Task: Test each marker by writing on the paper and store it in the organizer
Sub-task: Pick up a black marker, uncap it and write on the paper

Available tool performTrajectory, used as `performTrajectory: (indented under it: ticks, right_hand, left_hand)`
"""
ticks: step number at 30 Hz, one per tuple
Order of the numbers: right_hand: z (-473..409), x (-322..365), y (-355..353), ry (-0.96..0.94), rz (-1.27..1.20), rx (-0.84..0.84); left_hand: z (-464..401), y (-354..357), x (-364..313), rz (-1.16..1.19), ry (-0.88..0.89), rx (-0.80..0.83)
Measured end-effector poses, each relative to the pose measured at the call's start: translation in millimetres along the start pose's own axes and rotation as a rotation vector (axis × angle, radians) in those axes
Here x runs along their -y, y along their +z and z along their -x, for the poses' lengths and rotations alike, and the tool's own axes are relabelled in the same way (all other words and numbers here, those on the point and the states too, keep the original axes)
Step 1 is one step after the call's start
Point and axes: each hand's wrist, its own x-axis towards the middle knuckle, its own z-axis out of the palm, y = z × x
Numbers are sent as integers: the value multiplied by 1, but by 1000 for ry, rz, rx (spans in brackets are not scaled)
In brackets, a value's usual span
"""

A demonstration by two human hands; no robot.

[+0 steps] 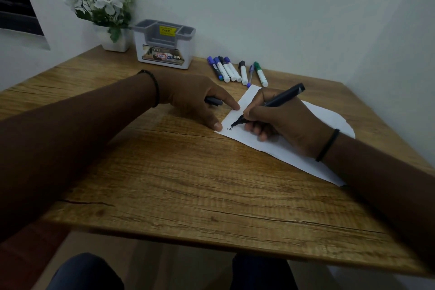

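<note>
Black marker with a slim dark barrel (270, 104): gripped in the right hand (277, 120), fingers curled round its lower end, tip touching the white sheet of paper (289, 150) beside a small black written mark (230, 128); barrel slanting up and away over the knuckles. Right hand rests on the paper, a black band (327, 145) on its wrist. Left hand (195, 96): just left of the right hand, forefinger and thumb stretched out with their tips pressing the paper's left edge, the other fingers curled round a grey marker cap (213, 101); a black beaded bracelet (150, 87) on its wrist. Wooden table with a brown grain (179, 183): bears both forearms and the paper. Loose markers with white barrels and blue, black and green caps (235, 70): lying side by side on the table just beyond the hands. White plastic organizer with a grey compartment insert and a yellow price sticker (164, 45): standing beyond the left hand, near the wall, left of the loose markers. White pot of white artificial flowers (106, 9): left of the organizer, in the corner.
</note>
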Motion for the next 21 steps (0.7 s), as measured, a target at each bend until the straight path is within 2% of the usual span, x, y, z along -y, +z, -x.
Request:
performTrajectory:
  ticks: [21]
  right_hand:
    - [0, 6, -1, 61, -6, -16]
  left_hand:
    - [-1, 0, 1, -30, 11, -1]
